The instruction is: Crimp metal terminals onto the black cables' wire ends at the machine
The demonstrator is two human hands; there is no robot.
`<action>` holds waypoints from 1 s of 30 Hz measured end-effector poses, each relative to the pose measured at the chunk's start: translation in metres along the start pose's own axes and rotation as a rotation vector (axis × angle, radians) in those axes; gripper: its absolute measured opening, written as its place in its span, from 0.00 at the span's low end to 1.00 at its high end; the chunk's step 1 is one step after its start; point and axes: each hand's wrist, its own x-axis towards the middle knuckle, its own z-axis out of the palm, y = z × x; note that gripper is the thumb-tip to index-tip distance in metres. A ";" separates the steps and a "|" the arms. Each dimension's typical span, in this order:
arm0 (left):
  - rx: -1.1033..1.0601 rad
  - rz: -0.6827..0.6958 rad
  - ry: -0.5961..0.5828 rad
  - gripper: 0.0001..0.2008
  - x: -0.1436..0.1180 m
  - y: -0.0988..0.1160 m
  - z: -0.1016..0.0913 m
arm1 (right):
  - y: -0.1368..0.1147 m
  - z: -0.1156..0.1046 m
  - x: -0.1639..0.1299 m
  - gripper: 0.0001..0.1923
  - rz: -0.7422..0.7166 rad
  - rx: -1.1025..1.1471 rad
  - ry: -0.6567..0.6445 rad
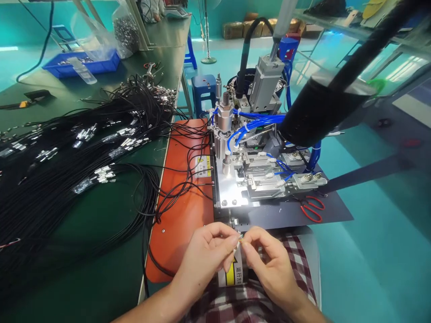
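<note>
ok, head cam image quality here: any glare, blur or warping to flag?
Head view: wide-angle warp bends the green bench edges; glare blows out the machine's metal plate; a big black hose sits close and soft at upper right; the small part pinched between left hand and right hand is too tiny to resolve; black cables stay fairly sharp.

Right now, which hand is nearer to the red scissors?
Right. The right hand sits just below and left of the red scissors, while the left hand is further left, beside the orange mat.
</note>
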 end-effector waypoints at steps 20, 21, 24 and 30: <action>0.030 -0.024 0.064 0.14 0.002 -0.005 -0.001 | -0.001 -0.002 -0.002 0.07 0.083 0.017 -0.039; 0.022 -0.031 0.064 0.15 0.003 -0.004 -0.001 | -0.002 -0.004 0.001 0.07 0.131 0.048 -0.042; -0.003 -0.031 0.046 0.17 0.003 -0.002 -0.001 | -0.007 -0.009 0.011 0.09 0.256 0.155 -0.011; 0.001 -0.012 0.037 0.17 0.004 -0.001 -0.002 | -0.013 -0.008 0.019 0.13 0.358 0.334 -0.050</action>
